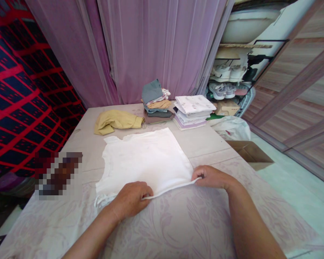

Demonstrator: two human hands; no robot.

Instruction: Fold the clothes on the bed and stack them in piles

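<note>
A white garment (pixel 144 158) lies spread flat across the patterned cloth, its uneven, ruffled edge toward the left. Along its near edge, my left hand (pixel 135 198) pinches the fabric near the middle. At the near right corner my right hand (pixel 212 177) grips the same edge between thumb and fingers. The stretch of hem between both hands is pulled fairly straight and slightly raised. What kind of garment it is I cannot make out for certain.
Behind the white garment lie a crumpled yellow garment (pixel 116 121), a stack of folded dark clothes (pixel 157 108) and a stack of folded white and lilac cloths (pixel 193 111). A cardboard box (pixel 250 153) stands right of the table edge, below a shoe rack (pixel 226 73).
</note>
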